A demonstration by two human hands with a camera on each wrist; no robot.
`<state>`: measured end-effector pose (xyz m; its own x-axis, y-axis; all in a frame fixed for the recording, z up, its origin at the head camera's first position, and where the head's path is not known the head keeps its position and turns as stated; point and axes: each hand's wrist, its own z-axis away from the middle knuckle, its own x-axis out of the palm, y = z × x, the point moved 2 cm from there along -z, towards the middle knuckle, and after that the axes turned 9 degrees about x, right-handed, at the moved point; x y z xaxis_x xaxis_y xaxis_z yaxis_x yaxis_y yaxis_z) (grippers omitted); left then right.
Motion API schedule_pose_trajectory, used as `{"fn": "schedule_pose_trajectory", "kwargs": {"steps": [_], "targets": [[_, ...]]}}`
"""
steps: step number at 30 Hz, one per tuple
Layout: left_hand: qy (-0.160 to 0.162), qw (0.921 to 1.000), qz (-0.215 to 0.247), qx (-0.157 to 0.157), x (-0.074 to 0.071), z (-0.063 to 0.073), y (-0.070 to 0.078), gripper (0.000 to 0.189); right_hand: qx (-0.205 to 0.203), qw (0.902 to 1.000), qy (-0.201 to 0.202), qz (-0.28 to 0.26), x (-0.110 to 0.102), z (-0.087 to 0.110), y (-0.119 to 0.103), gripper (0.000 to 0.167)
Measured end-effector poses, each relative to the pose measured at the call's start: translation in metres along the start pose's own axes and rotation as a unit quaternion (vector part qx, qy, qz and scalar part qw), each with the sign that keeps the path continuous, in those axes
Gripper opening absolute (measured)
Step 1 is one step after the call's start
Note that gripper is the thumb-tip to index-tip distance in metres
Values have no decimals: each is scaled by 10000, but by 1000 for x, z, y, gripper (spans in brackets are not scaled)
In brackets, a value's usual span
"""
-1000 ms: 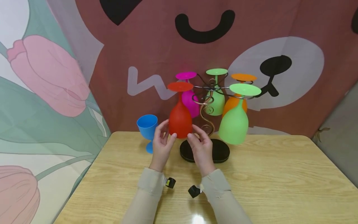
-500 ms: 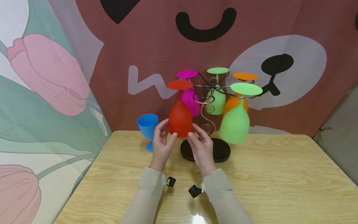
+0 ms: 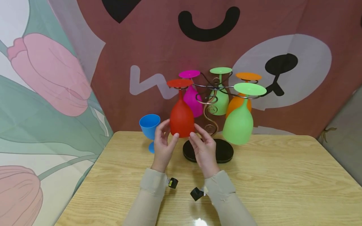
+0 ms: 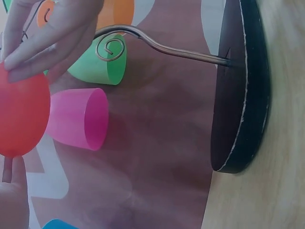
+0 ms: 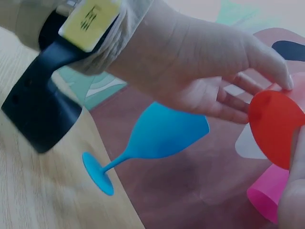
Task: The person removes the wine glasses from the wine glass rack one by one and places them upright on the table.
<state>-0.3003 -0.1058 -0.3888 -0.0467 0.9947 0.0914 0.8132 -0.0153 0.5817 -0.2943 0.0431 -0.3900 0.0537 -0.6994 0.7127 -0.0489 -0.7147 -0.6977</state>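
A red plastic goblet [image 3: 182, 121] hangs upside down, foot up, at the left of a metal glass rack with a black base [image 3: 224, 151]. My left hand [image 3: 164, 146] holds the bowl's left side near the rim between thumb and fingers. From the right, my right hand [image 3: 204, 149] pinches the same rim. Dark wire shows just under the red foot, around the stem. In the left wrist view, the red bowl [image 4: 24, 114] sits between both hands, cut off by the frame edge. The right wrist view shows the bowl's open mouth [image 5: 276, 126].
Upside down on the rack hang a magenta goblet [image 3: 193, 105], an orange goblet [image 3: 232, 106] and two green goblets, the nearer green goblet [image 3: 238, 128] at front right. A blue goblet [image 3: 150, 125] stands upright left of my left hand. A printed cloth [image 3: 158, 53] hangs behind the wooden table [image 3: 282, 175].
The red goblet's foot has shifted slightly left and the goblet now leans a little; wire has come into sight beneath the foot. Both hands keep their hold on the bowl.
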Motion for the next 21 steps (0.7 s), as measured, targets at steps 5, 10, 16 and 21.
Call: {"fn": "schedule_pose_trajectory", "kwargs": {"steps": [5, 10, 16, 21], "targets": [[70, 10000, -39, -48, -1, 1, 0, 53, 54, 9999, 81, 54, 3, 2, 0, 42], [99, 9999, -81, -32, 0, 1, 1, 52, 144, 9997, 172, -28, 6, 3, -2, 39], [84, 9998, -165, -24, 2, 1, 5, 52, 258, 9990, 317, -157, 9, 5, -5, 38], [58, 9998, -195, -25, 4, -1, 7, 53, 301, 9983, 427, -256, 11, 7, -8, 39]]}}
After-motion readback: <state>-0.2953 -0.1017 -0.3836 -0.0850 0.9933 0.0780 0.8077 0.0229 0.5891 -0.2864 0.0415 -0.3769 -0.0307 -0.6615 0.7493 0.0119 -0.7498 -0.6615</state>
